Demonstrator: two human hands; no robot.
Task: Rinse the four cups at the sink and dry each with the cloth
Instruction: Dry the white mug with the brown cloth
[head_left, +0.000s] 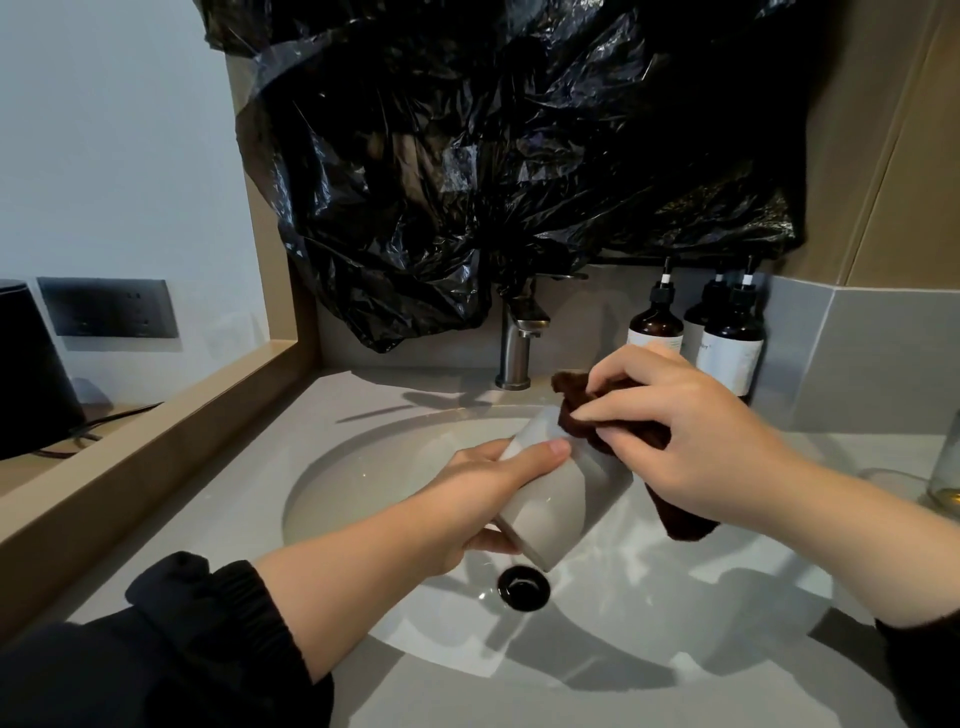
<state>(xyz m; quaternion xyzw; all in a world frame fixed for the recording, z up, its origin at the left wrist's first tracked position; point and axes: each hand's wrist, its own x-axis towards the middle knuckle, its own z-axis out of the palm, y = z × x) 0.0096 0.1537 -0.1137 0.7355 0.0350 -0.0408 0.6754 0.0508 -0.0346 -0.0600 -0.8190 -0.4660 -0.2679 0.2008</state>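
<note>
Over the white sink basin (363, 483), the left hand (483, 499) grips a grey cup (561, 499) tilted; the right hand (691, 436) pinches a brown cloth (587, 405) against it. Rotating the cup under firm cloth pressure should dry it evenly.

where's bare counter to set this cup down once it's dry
Bare counter runs left of the sink basin up to the wooden ledge, and behind it as far as the faucet. The right is crowded: pump bottles at the back, a glass at the far edge. Over the basin the left hand holds the cup, the right hand the cloth.
</note>
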